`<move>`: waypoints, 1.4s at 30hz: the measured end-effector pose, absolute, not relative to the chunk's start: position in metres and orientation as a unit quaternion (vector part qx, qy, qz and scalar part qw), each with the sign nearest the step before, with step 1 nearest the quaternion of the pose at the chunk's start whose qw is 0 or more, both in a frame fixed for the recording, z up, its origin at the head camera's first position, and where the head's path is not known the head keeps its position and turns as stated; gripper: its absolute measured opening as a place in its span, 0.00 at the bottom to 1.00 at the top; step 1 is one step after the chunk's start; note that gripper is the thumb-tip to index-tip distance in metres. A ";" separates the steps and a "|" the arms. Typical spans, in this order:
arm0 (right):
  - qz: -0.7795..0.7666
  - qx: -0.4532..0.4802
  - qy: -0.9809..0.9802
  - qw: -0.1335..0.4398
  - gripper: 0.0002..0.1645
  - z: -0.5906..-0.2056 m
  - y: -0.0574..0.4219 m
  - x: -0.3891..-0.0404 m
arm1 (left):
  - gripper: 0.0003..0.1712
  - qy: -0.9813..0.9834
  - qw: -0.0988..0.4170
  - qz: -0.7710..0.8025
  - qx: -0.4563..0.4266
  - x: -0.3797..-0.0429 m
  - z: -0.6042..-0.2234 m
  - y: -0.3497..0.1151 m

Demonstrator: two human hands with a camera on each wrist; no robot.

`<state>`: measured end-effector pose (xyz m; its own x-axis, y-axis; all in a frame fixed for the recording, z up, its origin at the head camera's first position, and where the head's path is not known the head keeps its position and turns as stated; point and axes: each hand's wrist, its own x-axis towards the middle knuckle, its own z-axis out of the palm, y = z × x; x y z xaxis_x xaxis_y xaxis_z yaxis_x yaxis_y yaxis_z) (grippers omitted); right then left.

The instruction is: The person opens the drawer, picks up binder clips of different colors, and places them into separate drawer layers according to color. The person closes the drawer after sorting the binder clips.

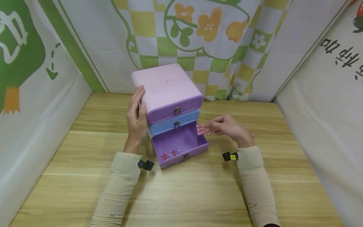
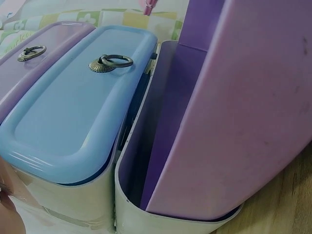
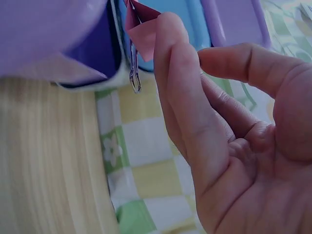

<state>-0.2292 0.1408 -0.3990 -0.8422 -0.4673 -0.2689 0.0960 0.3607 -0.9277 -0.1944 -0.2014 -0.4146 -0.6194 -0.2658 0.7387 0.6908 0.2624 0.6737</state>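
Note:
A small chest [image 1: 170,88] with a pink top has three drawers stacked one above another. Its bottom purple drawer [image 1: 181,138] is pulled out, and pink binder clips [image 1: 170,154] lie at its front left. My left hand [image 1: 136,116] rests against the chest's left side, fingers reaching onto the top edge. Between thumb and fingers, my right hand [image 1: 227,127] pinches a pink binder clip [image 1: 200,129] by its wire handle, above the drawer's right side. The same clip shows at the fingertips in the right wrist view [image 3: 144,36].
Behind my right wrist a small pink item [image 1: 250,134] lies on the wooden table [image 1: 193,195], mostly hidden. The blue middle drawer [image 1: 174,123] and purple top drawer [image 1: 161,114] are closed. A checked curtain [image 1: 204,63] hangs at the back, with white side panels.

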 end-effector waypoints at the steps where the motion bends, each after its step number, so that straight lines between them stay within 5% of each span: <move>1: -0.550 -0.125 0.784 0.261 0.21 -0.400 0.138 -0.228 | 0.29 -0.682 0.407 -0.587 -0.157 -0.194 -0.415 -0.201; 14: -0.497 -0.181 0.804 0.272 0.18 -0.417 0.087 -0.209 | 0.29 -0.676 0.409 -0.591 -0.164 -0.194 -0.414 -0.201; 25: -0.366 -0.261 0.868 0.213 0.14 -0.431 0.065 -0.202 | 0.28 -0.676 0.410 -0.591 -0.161 -0.194 -0.414 -0.200; 42: -0.360 -0.204 0.893 0.176 0.16 -0.420 0.077 -0.207 | 0.29 -0.677 0.407 -0.592 -0.159 -0.193 -0.413 -0.200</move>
<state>-0.2069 0.0766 -0.4198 -0.8552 -0.4908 -0.1668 -0.2381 0.6578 -0.7146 -0.1934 -0.2005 -0.4131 -0.6178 -0.2665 0.7398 0.6979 0.2476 0.6721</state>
